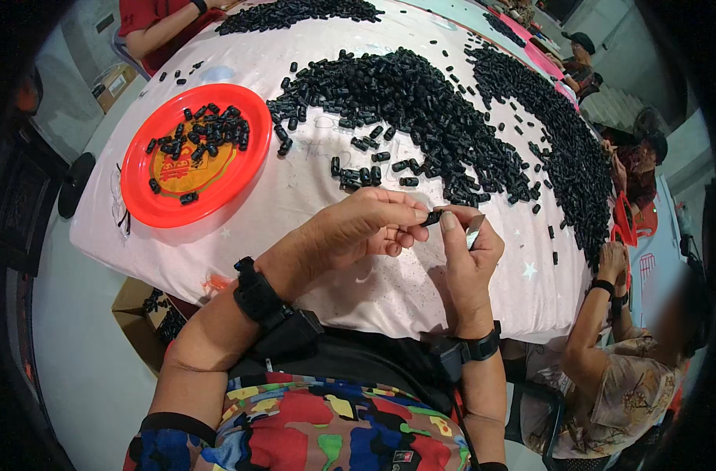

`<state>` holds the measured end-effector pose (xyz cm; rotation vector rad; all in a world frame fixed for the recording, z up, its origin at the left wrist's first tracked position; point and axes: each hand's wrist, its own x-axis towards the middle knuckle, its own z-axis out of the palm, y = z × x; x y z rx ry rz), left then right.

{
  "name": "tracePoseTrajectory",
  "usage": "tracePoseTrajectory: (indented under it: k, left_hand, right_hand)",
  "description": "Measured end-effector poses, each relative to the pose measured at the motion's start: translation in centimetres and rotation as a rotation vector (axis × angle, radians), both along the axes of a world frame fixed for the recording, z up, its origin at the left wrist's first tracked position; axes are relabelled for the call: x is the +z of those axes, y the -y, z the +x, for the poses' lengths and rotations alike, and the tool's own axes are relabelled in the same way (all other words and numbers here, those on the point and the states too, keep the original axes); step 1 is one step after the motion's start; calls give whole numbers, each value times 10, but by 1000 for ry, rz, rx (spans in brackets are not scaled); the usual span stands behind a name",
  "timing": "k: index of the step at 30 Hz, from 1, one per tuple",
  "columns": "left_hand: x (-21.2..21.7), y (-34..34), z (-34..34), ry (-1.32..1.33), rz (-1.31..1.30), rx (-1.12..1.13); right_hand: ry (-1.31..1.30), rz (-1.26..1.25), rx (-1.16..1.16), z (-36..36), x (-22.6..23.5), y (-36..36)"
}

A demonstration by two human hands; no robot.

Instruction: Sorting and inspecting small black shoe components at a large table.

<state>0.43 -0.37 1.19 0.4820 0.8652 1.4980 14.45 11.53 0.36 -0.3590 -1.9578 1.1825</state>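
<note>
My left hand (366, 224) pinches a small black cylindrical plastic part (432, 218) between thumb and forefinger, its other fingers curled below. Against the part's other end rests the thumb of my right hand (469, 263). A short, shiny metal blade (474, 231) sticks up from the curled fingers of that hand; any handle is hidden. Just beyond both hands lies a large heap of similar black parts (405, 90), with several loose ones (358, 177) at its near edge.
A red round tray (252, 169) with black parts stands at the left. More heaps (562, 157) cover the table's right and far sides. Co-workers sit at the right, one with hands (611, 263) near the table edge, and another at far left. A cardboard box (138, 326) sits below the table.
</note>
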Motion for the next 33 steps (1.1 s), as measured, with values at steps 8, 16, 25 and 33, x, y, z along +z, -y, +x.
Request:
tracePoseTrajectory:
  k: [8,16,25,33]
  left_hand:
    - [-6,-3,-4,93,-16,-22]
    - [-9,-4,-3,112,-16,-61]
    - [-10,-5,-1,218,-1,-116]
    - [-9,-4,-3,228,34,-116]
  right_hand:
    - [38,-13,42,-4,2,1]
    - [-3,89,21,-5,-1,-3]
    - [-12,-166,68,0,-4,-7]
    - [72,-9,57,0,4,-1]
